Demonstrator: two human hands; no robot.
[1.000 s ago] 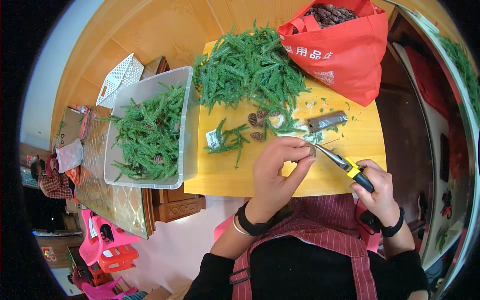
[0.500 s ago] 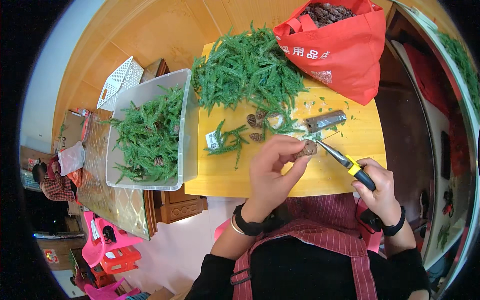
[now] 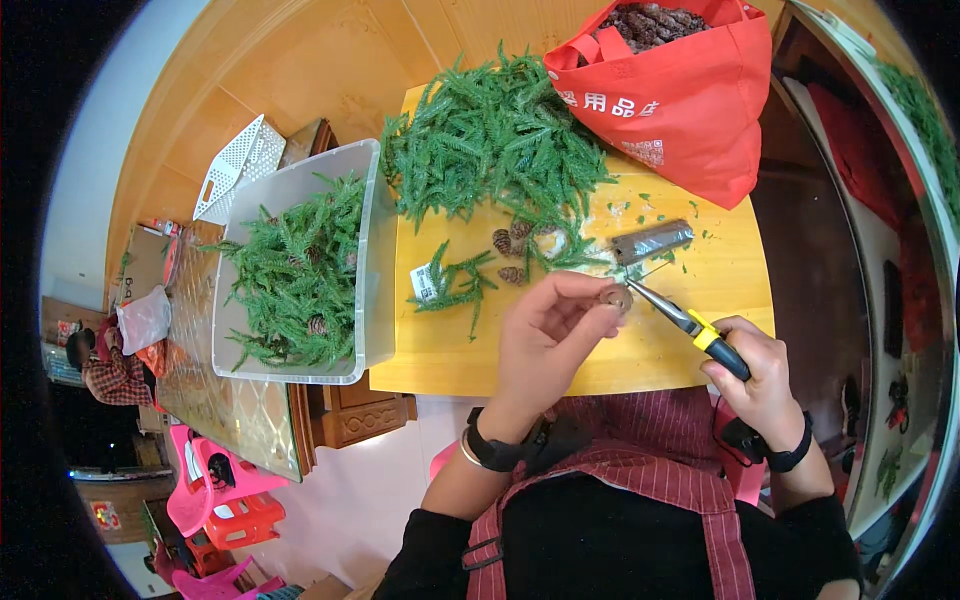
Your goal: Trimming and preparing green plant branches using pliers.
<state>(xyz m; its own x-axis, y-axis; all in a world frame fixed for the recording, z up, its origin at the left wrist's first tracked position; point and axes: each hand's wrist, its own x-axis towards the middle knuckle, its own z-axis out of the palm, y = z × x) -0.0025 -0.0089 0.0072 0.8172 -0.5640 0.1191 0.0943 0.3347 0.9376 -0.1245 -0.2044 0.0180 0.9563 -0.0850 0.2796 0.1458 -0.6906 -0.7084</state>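
Note:
Pinched between the thumb and fingers of my left hand is a small brown pine cone, its round base turned up. My right hand grips long-nose pliers by their yellow and black handles. The tips of the pliers reach to just beside the cone, where a thin dark wire sticks out; whether the jaws hold it I cannot tell. Beyond the tips lies a dark, plastic-wrapped bundle. A few loose pine cones rest left of it, near a green sprig with a white tag.
A big heap of green artificial fir sprigs covers the far side of the yellow table. Behind it on the right stands a red bag of cones. To the left is a clear bin of sprigs with cones. A person is far left.
My left hand has turned the pine cone slightly, so its base shows more. The pliers have barely moved.

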